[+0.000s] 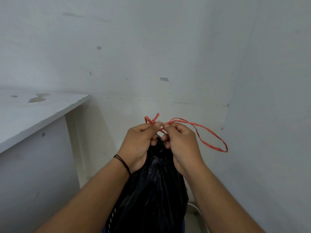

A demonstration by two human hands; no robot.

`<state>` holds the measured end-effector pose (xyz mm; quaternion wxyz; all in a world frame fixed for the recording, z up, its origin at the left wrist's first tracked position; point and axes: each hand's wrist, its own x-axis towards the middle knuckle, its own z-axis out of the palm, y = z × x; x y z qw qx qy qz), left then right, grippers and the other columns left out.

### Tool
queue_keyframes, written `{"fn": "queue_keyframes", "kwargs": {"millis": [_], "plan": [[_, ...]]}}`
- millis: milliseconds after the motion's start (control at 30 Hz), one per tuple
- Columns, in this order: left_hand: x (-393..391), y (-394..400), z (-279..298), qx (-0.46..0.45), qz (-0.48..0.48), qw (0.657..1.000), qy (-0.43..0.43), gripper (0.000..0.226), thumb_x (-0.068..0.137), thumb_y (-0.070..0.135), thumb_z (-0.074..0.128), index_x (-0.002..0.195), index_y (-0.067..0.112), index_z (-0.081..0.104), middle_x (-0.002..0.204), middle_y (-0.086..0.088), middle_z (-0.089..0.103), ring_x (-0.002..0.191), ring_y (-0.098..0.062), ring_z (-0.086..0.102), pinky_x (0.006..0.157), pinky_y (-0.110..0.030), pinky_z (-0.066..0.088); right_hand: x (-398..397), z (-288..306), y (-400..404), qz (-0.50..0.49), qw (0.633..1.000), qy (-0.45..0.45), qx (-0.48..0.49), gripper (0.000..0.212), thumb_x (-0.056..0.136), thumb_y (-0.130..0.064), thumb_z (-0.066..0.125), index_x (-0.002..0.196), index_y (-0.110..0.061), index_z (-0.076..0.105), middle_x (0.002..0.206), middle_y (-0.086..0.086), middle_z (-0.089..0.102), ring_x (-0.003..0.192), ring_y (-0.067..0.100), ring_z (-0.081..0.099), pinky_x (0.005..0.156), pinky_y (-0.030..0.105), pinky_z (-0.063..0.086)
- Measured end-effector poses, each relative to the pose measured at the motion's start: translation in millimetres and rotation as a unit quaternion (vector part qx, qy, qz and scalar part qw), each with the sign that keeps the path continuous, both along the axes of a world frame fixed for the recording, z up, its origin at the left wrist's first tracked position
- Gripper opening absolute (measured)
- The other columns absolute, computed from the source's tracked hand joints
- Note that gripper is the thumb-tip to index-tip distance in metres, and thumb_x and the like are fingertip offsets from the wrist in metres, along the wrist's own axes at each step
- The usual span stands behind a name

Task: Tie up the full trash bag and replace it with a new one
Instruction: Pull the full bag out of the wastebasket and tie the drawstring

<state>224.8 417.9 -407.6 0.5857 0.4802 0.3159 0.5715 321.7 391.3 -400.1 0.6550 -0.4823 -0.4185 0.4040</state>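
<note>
A full black trash bag (151,190) hangs in front of me, its neck gathered between both hands. My left hand (138,142) pinches a short end of the red drawstring (151,119) above the neck. My right hand (181,143) pinches the other part of the red drawstring, whose long loop (212,142) droops out to the right. The two strands cross between my thumbs. A black band sits on my left wrist. The bag's bottom and any bin under it are hidden.
A white shelf or tabletop (33,111) with a stain juts out at the left, on a white side panel (33,165). White walls meet in a corner behind the bag. A pale rim (196,211) shows low at the right of the bag.
</note>
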Motion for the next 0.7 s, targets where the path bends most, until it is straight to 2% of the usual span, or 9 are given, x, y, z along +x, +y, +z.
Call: {"fn": "queue_keyframes", "kwargs": {"millis": [67, 133, 200, 300, 400, 500, 600, 667, 700], "plan": [[-4, -1, -3, 0.069, 0.046, 0.992, 0.093, 0.027, 0.086, 0.020, 0.065, 0.061, 0.011, 0.070, 0.058, -0.009, 0.046, 0.051, -0.014, 0.042, 0.056, -0.023, 0.039, 4, 8, 2, 0.048, 0.997, 0.024, -0.047, 0.017, 0.090, -0.007, 0.054, 0.074, -0.007, 0.059, 0.053, 0.004, 0.050, 0.038, 0.009, 0.039, 0.036, 0.018, 0.029], [-11, -1, -2, 0.177, 0.095, 0.957, 0.209, 0.021, 0.085, 0.019, 0.065, 0.075, 0.002, 0.074, 0.064, -0.006, 0.054, 0.050, -0.006, 0.051, 0.059, -0.018, 0.042, 8, 17, 4, 0.096, 0.988, 0.068, -0.097, 0.014, 0.090, -0.001, 0.050, 0.080, -0.002, 0.059, 0.052, 0.004, 0.052, 0.034, 0.006, 0.040, 0.031, 0.016, 0.026], [-18, 2, -1, 0.290, 0.125, 0.899, 0.303, 0.019, 0.085, 0.017, 0.066, 0.081, -0.001, 0.074, 0.074, -0.002, 0.058, 0.060, -0.005, 0.058, 0.061, -0.009, 0.042, 12, 22, 6, 0.136, 0.978, 0.095, -0.130, 0.016, 0.090, 0.002, 0.045, 0.080, 0.001, 0.057, 0.048, 0.003, 0.055, 0.032, 0.004, 0.038, 0.029, 0.014, 0.023], [-26, 9, 3, 0.419, 0.154, 0.781, 0.438, 0.025, 0.084, 0.024, 0.060, 0.078, 0.004, 0.073, 0.079, 0.000, 0.059, 0.070, -0.006, 0.054, 0.065, -0.009, 0.040, 15, 25, 8, 0.161, 0.970, 0.111, -0.147, 0.021, 0.091, 0.006, 0.042, 0.073, 0.001, 0.052, 0.057, 0.009, 0.056, 0.030, 0.004, 0.039, 0.028, 0.013, 0.024], [-33, 14, 8, 0.452, 0.159, 0.740, 0.472, 0.022, 0.087, 0.020, 0.056, 0.079, 0.006, 0.071, 0.078, 0.003, 0.055, 0.069, -0.008, 0.051, 0.065, -0.011, 0.037, 14, 24, 6, 0.159, 0.973, 0.106, -0.127, 0.017, 0.090, 0.005, 0.049, 0.076, 0.002, 0.057, 0.059, 0.007, 0.060, 0.038, 0.004, 0.045, 0.034, 0.012, 0.034], [-29, 10, 12, 0.386, 0.148, 0.765, 0.493, 0.025, 0.094, 0.020, 0.052, 0.081, 0.004, 0.067, 0.081, -0.001, 0.055, 0.077, -0.014, 0.052, 0.067, -0.016, 0.035, 11, 20, 1, 0.144, 0.982, 0.083, -0.092, 0.006, 0.087, 0.008, 0.054, 0.090, 0.003, 0.057, 0.062, 0.010, 0.062, 0.050, 0.010, 0.052, 0.044, 0.014, 0.044], [-29, 14, 15, 0.192, 0.079, 0.859, 0.468, 0.032, 0.094, 0.029, 0.051, 0.089, 0.001, 0.063, 0.086, -0.007, 0.059, 0.083, -0.019, 0.053, 0.073, -0.025, 0.039, 13, 15, -1, 0.104, 0.993, -0.005, -0.048, 0.015, 0.085, 0.007, 0.057, 0.080, -0.008, 0.055, 0.066, 0.010, 0.062, 0.058, 0.017, 0.056, 0.056, 0.022, 0.048], [-31, 15, 18, 0.080, -0.010, 0.924, 0.373, 0.039, 0.093, 0.034, 0.053, 0.099, -0.003, 0.063, 0.094, -0.010, 0.065, 0.086, -0.018, 0.054, 0.075, -0.027, 0.041, 13, 13, -3, 0.065, 0.988, -0.137, -0.018, 0.016, 0.084, 0.001, 0.059, 0.078, -0.014, 0.062, 0.071, 0.005, 0.065, 0.060, 0.014, 0.059, 0.062, 0.023, 0.050], [-32, 14, 20, 0.046, -0.039, 0.942, 0.329, 0.039, 0.093, 0.032, 0.053, 0.101, -0.005, 0.063, 0.100, -0.011, 0.067, 0.087, -0.015, 0.057, 0.074, -0.024, 0.044, 12, 12, -4, 0.047, 0.979, -0.197, -0.001, 0.017, 0.084, -0.002, 0.059, 0.078, -0.017, 0.065, 0.074, 0.003, 0.067, 0.062, 0.012, 0.061, 0.064, 0.022, 0.050]]}}
